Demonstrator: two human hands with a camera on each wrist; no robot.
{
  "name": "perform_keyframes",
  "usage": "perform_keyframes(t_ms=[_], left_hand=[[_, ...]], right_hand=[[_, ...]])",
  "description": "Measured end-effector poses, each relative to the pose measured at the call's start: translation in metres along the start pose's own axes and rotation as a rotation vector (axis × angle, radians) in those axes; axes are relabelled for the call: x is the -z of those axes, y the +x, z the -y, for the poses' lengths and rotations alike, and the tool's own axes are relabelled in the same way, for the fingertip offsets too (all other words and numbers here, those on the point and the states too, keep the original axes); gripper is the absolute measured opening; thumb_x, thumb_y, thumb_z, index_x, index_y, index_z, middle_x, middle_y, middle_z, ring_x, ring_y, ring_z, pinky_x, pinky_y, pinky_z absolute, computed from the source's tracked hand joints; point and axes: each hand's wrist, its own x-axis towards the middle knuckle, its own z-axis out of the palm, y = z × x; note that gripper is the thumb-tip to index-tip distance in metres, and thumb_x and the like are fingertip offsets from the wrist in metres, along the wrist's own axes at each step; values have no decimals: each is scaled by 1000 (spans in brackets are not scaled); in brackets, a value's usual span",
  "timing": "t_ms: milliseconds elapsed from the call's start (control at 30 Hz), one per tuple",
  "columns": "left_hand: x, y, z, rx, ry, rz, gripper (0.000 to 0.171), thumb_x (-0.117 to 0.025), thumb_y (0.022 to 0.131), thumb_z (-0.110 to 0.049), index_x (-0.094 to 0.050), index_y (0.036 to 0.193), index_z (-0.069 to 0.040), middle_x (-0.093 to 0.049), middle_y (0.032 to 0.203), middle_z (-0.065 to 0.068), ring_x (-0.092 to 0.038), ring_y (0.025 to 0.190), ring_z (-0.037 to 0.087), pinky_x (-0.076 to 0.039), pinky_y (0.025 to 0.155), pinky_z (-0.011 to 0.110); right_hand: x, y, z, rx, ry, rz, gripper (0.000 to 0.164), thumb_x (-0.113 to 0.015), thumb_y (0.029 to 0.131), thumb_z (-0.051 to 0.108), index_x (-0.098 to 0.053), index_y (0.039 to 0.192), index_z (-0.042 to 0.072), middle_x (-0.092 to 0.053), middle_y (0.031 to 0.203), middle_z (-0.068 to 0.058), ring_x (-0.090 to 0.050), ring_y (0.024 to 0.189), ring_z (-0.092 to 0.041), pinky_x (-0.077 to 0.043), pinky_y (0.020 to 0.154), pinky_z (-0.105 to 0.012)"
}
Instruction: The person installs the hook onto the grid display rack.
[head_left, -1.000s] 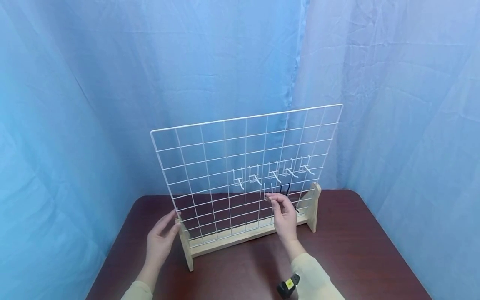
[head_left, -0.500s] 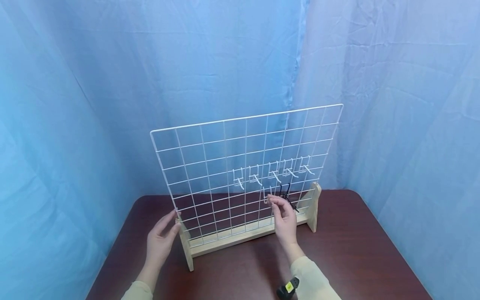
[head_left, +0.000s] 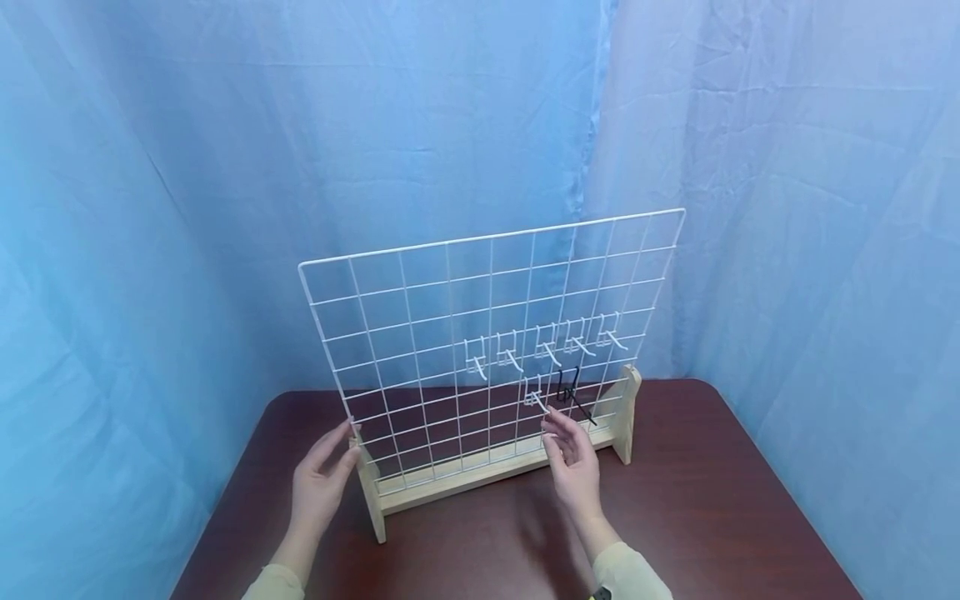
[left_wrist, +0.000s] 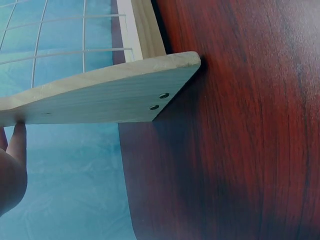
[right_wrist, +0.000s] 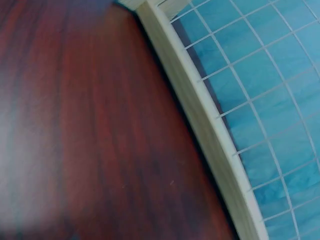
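Observation:
A white wire grid panel [head_left: 427,358] stands upright in a wooden stand [head_left: 468,492]. My left hand [head_left: 318,479] holds the left upright of the stand where the grid's side wire meets it. In the left wrist view, a fingertip [left_wrist: 19,131] meets the edge of that wooden upright [left_wrist: 105,90]. A white hook [head_left: 534,398] hangs low on the grid, its prong pointing forward and right. Right at the prong's tip are the loosely bent fingers of my right hand [head_left: 573,467], with nothing between them. The right wrist view does not show the hand.
Several white hooks [head_left: 512,357] hang in a row higher on the grid. A black hook [head_left: 567,394] hangs right of the low white one. The dark red-brown table [head_left: 720,500] carries the stand; blue curtains [head_left: 420,125] surround it.
My right hand has let go of the low white hook and drawn down and toward me. The hook now hangs on the grid by itself. My left hand has stayed in place.

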Motion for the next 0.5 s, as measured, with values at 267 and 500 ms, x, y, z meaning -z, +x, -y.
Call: perform_keyframes(t_ms=[267,500], left_hand=[[-1,4,30,55,-20,-25,45,-68,90,5,-60,133,-1,-62,130,12,-51,111,-13,-50,89,10],[1,0,35,65,-25,-37,47,-68,92,0,-57,138,-3,-56,139,11,-48,117,-11,-49,91,12]], right_hand=[[24,-22,-12,-16,-72,36,33,-58,87,-22,-55,120,-20,-60,111,-35,-64,99,-36,-55,89,-20],[56,-33,-39,29,-210,47,33,-61,87,-19,-61,119,-12,-64,112,-28,-65,99,-19,-52,86,-13]])
